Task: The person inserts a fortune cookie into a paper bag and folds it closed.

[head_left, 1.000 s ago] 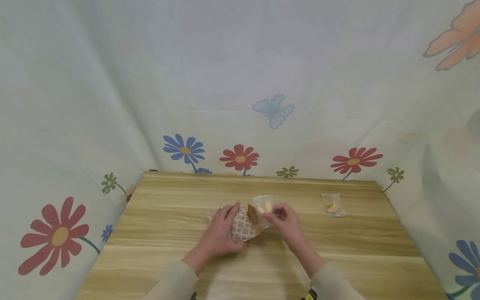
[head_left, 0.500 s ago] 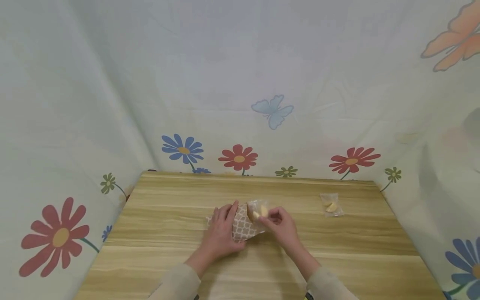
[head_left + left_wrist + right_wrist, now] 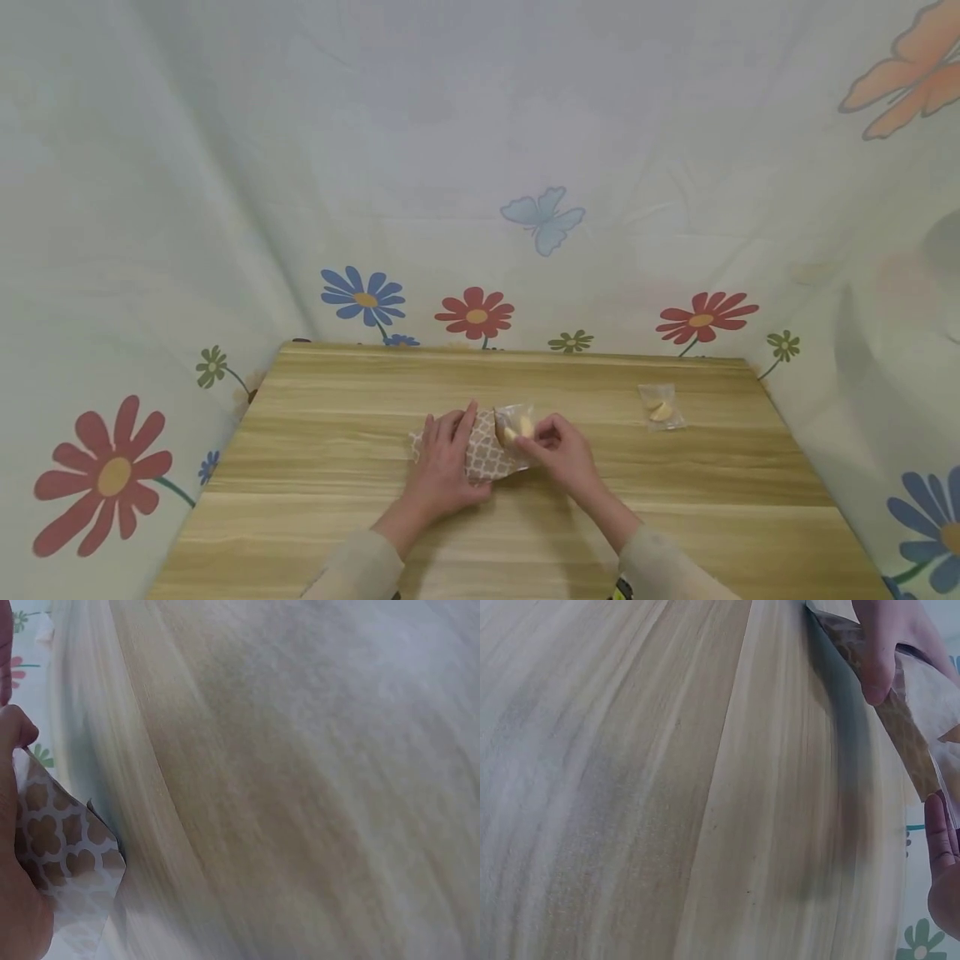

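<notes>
A paper bag (image 3: pixel 486 454) with a brown-and-white lattice print lies tilted on the table, its mouth facing right. My left hand (image 3: pixel 441 471) grips it across the middle, thumb at the near edge and fingers over the far side. In the left wrist view, the bag (image 3: pixel 71 851) shows beside that hand (image 3: pixel 22 900). My right hand (image 3: pixel 566 457) pinches a clear packet, a wrapped fortune cookie (image 3: pixel 523 427) by its look, partly inside the bag's mouth. The right wrist view shows the clear film (image 3: pixel 951 761) against the bag (image 3: pixel 904 739); the right fingertips (image 3: pixel 937 829) are there.
A second wrapped fortune cookie (image 3: pixel 661 410) lies at the right rear of the wooden table (image 3: pixel 345 383). Behind the table and at both sides hangs a pale cloth (image 3: pixel 420 167) printed with flowers and butterflies.
My right hand has moved slightly left, pushing the packet from beside the bag's mouth partly into it. The left hand keeps its grip on the bag.
</notes>
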`<act>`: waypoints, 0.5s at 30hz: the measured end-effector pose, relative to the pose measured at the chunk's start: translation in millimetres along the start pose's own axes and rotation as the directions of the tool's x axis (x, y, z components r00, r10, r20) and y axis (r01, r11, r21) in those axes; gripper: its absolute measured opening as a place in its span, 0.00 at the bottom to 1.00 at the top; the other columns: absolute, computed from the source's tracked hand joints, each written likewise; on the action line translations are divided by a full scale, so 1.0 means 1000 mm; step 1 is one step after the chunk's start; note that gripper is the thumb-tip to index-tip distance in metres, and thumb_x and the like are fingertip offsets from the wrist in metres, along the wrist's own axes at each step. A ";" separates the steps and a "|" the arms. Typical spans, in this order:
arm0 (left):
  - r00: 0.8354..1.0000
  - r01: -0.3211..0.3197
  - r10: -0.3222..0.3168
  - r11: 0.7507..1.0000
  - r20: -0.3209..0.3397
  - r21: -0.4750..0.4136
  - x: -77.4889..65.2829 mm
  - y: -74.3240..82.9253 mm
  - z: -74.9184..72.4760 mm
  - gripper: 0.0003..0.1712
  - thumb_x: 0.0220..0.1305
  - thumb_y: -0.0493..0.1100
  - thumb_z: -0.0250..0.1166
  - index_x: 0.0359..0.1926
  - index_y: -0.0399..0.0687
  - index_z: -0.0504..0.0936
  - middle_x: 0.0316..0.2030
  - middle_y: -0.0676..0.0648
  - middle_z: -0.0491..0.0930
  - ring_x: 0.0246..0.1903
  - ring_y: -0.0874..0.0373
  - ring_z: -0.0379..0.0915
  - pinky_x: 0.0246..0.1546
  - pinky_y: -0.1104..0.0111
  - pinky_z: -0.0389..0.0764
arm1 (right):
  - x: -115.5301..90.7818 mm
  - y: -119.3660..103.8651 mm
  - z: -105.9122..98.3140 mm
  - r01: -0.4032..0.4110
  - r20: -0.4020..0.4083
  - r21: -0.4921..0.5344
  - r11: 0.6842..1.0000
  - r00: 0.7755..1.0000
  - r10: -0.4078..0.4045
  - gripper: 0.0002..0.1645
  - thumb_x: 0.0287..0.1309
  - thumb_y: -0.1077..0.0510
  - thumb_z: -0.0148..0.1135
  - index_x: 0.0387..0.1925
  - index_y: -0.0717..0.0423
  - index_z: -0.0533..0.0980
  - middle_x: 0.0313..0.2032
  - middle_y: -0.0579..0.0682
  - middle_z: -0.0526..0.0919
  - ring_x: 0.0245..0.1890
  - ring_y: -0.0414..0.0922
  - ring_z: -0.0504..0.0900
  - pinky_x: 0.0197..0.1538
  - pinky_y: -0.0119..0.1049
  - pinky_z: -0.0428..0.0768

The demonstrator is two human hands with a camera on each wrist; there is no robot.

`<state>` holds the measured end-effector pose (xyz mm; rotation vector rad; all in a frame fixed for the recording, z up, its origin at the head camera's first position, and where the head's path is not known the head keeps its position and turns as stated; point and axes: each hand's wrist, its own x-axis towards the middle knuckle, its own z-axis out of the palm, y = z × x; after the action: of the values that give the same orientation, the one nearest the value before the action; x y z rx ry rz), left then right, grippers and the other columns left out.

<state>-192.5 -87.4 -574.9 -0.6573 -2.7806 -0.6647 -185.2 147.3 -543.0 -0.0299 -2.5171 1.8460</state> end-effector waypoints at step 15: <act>1.000 0.006 -0.006 1.000 0.021 -0.026 0.002 0.000 0.002 0.77 0.41 0.63 0.82 0.87 0.50 0.48 0.71 0.37 0.66 0.72 0.42 0.62 0.81 0.41 0.47 | 0.005 -0.005 0.001 0.046 0.020 -0.094 0.994 0.999 -0.045 0.19 0.59 0.52 0.81 0.40 0.55 0.78 0.37 0.48 0.87 0.38 0.42 0.86 0.43 0.32 0.87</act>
<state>-194.3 -85.9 -576.5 -0.6650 -2.7983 -0.6998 -190.5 145.4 -538.2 0.0419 -2.5921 1.7176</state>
